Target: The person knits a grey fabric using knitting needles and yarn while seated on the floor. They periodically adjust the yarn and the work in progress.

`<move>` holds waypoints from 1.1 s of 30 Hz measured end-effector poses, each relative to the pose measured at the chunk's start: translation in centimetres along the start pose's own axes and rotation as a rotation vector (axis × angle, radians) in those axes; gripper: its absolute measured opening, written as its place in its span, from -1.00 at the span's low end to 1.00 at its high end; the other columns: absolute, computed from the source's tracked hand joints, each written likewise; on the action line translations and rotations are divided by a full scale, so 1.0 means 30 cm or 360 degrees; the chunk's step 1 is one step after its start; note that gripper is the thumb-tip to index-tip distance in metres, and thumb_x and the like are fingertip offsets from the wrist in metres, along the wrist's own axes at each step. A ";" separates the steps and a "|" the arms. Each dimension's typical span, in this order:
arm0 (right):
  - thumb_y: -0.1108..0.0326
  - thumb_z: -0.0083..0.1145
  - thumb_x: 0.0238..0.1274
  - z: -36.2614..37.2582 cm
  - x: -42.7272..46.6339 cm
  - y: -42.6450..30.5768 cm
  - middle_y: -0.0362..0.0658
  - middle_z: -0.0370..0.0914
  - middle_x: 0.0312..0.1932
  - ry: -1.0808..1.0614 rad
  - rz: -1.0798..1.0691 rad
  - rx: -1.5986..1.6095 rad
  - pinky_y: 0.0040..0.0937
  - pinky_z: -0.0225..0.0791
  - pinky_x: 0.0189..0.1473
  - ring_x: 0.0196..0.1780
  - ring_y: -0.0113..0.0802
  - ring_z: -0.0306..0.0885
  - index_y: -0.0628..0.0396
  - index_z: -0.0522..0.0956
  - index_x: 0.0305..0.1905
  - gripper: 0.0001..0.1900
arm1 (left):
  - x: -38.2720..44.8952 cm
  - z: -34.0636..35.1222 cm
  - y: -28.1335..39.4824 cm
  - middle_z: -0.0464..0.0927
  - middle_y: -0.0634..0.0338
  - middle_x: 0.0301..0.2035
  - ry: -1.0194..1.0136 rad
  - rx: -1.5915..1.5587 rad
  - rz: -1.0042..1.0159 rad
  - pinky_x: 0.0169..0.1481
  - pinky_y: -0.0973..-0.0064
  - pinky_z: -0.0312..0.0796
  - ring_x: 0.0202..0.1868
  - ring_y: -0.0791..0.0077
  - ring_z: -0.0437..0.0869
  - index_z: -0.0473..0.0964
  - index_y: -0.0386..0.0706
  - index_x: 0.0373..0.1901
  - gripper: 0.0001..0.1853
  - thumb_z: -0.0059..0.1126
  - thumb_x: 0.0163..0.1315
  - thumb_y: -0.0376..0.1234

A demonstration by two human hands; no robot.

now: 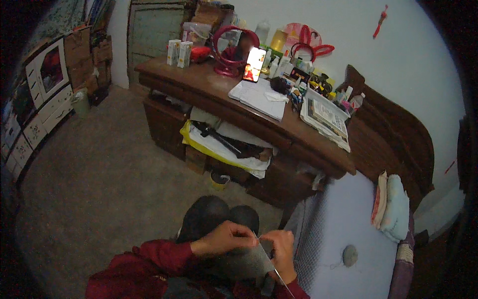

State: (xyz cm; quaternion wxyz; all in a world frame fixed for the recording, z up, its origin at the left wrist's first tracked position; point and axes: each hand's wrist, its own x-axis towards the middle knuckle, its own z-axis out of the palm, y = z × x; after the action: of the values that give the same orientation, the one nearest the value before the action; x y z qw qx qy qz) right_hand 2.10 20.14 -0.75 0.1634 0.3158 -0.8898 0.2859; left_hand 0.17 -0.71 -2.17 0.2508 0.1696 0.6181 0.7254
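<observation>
A grey knitted piece [246, 263] hangs over my lap from a thin metal knitting needle [282, 282], which slants down to the right. My left hand [227, 239] pinches the upper end of the work between thumb and fingers. Close beside it, my right hand [282, 248] grips at the needle tips, its fingers curled and partly hidden behind the needle. A ball of grey yarn [350, 255] lies on the bed [336, 216] to my right, with a loose strand next to it. How the yarn runs to my fingers is too fine to see.
Before my knees stands a wooden desk [209, 88] with a lit phone [254, 64], a round mirror [220, 67], papers [257, 99] and bottles. Its open shelf holds a white and yellow bag [194, 138]. Folded towels [396, 209] rest by the headboard [396, 130].
</observation>
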 end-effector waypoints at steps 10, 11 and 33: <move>0.10 0.19 -0.05 0.022 -0.004 0.005 -0.08 0.49 -0.12 0.0055 0.0034 0.0022 -0.23 0.19 -0.03 -0.06 -0.11 0.40 0.05 0.52 -0.04 -0.56 | 0.008 -0.011 -0.034 0.64 0.22 -0.21 0.0001 -0.0168 -0.0045 0.09 0.56 0.38 -0.11 0.56 0.59 0.60 -0.26 -0.20 -0.72 0.19 0.25 -0.22; 0.10 0.19 -0.05 0.023 -0.004 0.003 -0.08 0.48 -0.11 0.0054 0.0040 0.0036 -0.23 0.19 -0.02 -0.06 -0.11 0.40 0.05 0.52 -0.03 -0.56 | 0.003 -0.009 -0.025 0.64 0.22 -0.21 0.0016 -0.0125 -0.0073 0.08 0.56 0.38 -0.11 0.56 0.59 0.60 -0.26 -0.20 -0.73 0.19 0.25 -0.22; 0.22 0.27 -0.08 -0.073 0.110 0.012 0.01 0.42 -0.04 0.0059 -0.0080 0.0056 -0.22 0.24 0.04 0.01 -0.03 0.36 0.16 0.43 0.09 -0.44 | 0.044 -0.004 0.103 0.60 0.29 -0.29 0.0235 0.0017 0.0139 -0.09 0.63 0.38 -0.22 0.68 0.54 0.59 -0.27 -0.21 -0.81 0.21 0.20 -0.36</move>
State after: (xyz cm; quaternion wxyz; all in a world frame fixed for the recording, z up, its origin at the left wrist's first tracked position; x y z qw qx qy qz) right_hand -0.36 20.16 2.37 0.1815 0.3354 -0.8733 0.3031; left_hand -1.45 -0.40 0.77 0.1716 0.1438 0.6309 0.7429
